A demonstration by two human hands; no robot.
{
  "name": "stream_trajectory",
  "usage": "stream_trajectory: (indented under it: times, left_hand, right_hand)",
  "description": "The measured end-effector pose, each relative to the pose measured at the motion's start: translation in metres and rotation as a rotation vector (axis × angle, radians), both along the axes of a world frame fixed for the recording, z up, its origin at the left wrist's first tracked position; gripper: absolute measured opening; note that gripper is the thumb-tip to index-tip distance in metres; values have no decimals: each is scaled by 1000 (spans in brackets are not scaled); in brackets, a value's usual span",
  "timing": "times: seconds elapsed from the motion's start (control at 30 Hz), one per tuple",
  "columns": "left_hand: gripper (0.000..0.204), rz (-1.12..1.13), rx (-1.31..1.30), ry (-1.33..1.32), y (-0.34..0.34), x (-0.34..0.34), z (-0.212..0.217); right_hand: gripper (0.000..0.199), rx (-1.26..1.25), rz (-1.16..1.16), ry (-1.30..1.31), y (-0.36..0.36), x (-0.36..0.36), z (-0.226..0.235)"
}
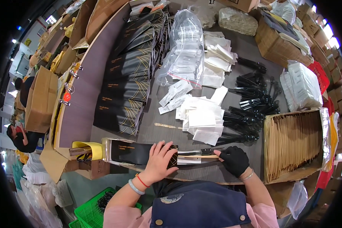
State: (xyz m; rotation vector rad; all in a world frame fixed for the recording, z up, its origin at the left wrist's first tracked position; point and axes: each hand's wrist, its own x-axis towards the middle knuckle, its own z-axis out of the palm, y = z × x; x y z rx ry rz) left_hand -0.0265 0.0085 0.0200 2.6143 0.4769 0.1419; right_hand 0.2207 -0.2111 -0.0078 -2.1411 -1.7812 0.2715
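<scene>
My bare left hand [160, 159] lies spread over a black paper cutlery sleeve [131, 154] with gold lines at its right end, near the table's front edge. From that end stick out a pair of wooden chopsticks [197, 156], a black plastic spoon [206, 151] and a white paper packet [189, 161]. My right hand [233, 161], in a black glove, is closed on the right ends of this cutlery set. How far the set reaches inside the sleeve is hidden. Beyond my hands lie white folded napkins [201, 117] and black plastic spoons [243, 137].
Black sleeves [121, 91] lie fanned out at the left, beside a raised board [83, 98]. A clear bag [188, 41] of packets lies at the back. On the right stands a box of wooden chopsticks [292, 142]. A green basket [89, 211] sits below the table.
</scene>
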Motion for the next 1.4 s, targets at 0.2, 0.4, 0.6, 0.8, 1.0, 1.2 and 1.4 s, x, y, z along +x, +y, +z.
stream_trajectory:
  times: [0.2,0.4,0.6,0.8,1.0,1.2,1.4]
  left_hand:
    - [68,-77,0,-37,11,0,-7]
    - [69,-142,76,-56,-16,39,-7]
    - [69,-139,67,-77,-19,37,-15]
    - [68,-164,-14,-88,-18,51,-11]
    - [66,-234,46,-106,-20,52,-26]
    - [34,-453,144,188,-9,65,-3]
    - [5,-535,174,183,46,71,60]
  right_hand:
    - [34,63,53,-83,8,6,7]
    - [29,183,69,347,33,-35,-20]
    - [13,83,-280,464,10,-22,-4]
    - [12,174,-202,590,49,-55,6]
    - [21,237,-289,933,63,-79,8]
    - [60,107,-101,28,49,-43,18]
    - [59,55,-242,115,20,-10,47]
